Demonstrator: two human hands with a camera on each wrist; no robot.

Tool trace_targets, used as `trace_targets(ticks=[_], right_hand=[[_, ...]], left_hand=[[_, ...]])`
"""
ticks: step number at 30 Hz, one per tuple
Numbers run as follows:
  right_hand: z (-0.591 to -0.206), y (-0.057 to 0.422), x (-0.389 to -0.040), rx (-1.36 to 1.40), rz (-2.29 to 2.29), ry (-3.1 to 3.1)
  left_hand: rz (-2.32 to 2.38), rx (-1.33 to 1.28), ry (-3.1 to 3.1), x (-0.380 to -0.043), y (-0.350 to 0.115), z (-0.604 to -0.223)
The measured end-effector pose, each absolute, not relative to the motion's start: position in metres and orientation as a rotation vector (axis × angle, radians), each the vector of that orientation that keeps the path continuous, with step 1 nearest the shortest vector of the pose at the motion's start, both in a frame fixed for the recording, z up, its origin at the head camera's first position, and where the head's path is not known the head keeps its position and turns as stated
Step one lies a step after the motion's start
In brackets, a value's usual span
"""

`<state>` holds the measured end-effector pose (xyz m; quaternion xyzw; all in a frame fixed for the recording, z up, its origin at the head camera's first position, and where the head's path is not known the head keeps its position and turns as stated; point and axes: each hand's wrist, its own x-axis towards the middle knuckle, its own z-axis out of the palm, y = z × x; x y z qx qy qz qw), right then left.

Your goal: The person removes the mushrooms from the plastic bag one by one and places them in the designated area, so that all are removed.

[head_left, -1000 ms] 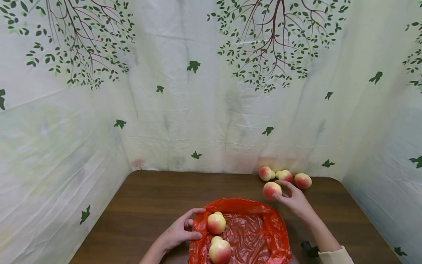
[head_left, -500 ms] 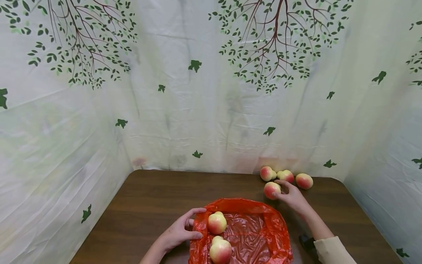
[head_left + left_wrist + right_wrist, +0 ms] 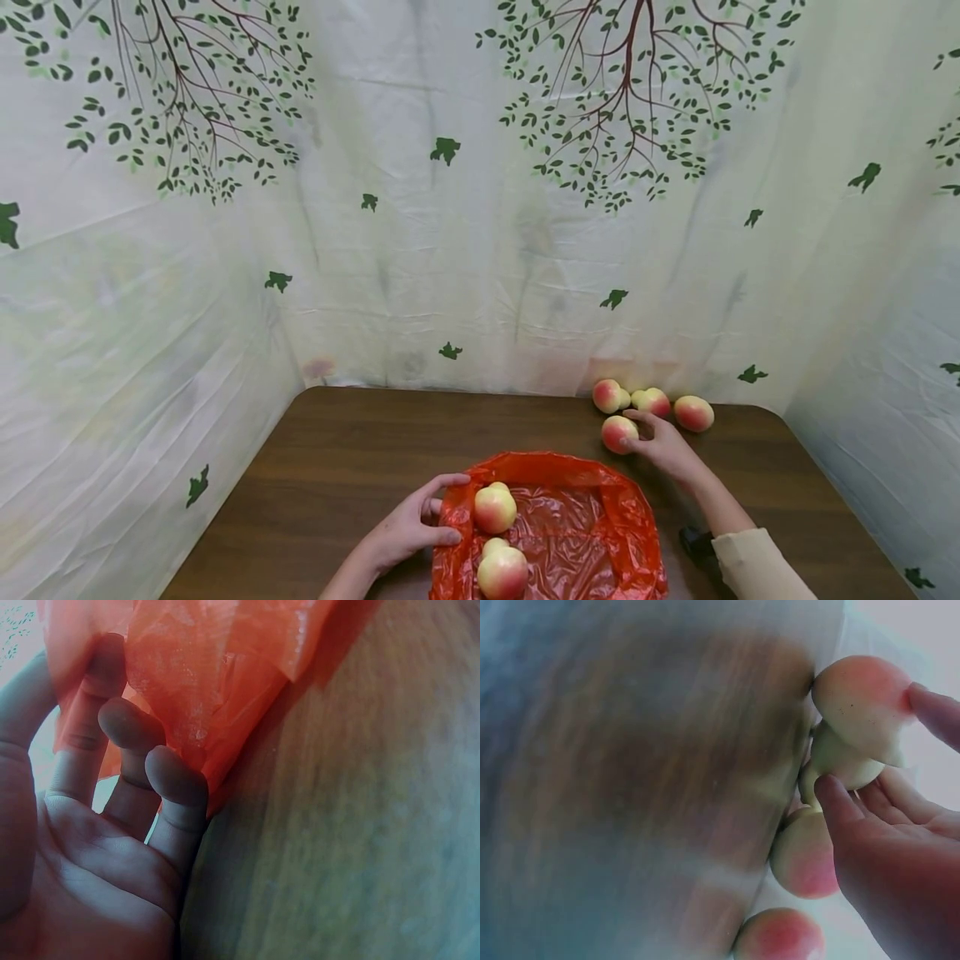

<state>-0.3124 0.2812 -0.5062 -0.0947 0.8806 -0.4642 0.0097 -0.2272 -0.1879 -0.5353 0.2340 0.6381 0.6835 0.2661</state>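
Note:
In the head view, my left hand (image 3: 412,521) grips the left rim of a red plastic bag (image 3: 633,525), its mouth spread wide. Close up in the left wrist view, several fingertips (image 3: 176,776) curl against the thin plastic (image 3: 217,645). Two yellow-and-red peaches (image 3: 495,508) lie inside the bag along its left side. Beyond the bag at the right, my right hand (image 3: 667,450) holds another peach (image 3: 618,435) between thumb and fingers, at or near the tabletop. The right wrist view has a finger on the outermost peach (image 3: 859,694); the thumb covers part of the scene.
Behind the held peach, several more peaches (image 3: 693,413) sit in a row at the table's back right edge. The brown wooden table (image 3: 360,450) reaches a hanging cloth (image 3: 480,275) printed with leaves and branches. A black device (image 3: 697,543) is at my right wrist.
My right hand has shifted slightly left around the peach, and its forearm and sleeve have moved a little forward. The peach stays almost in place; the left hand keeps its hold on the bag.

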Motion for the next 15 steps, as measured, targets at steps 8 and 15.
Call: trace_targets(ticks=[8,15], right_hand=[[-0.5080,0.2811,-0.3154,-0.350,-1.364,2.875],[-0.5052,0.2803,-0.3149,-0.322,-1.345,2.926]], left_hand=[[1.840,0.627,1.733,-0.2265,-0.1888,-0.5349],[1.842,0.645,1.727,-0.2279,-0.1889,-0.5360]])
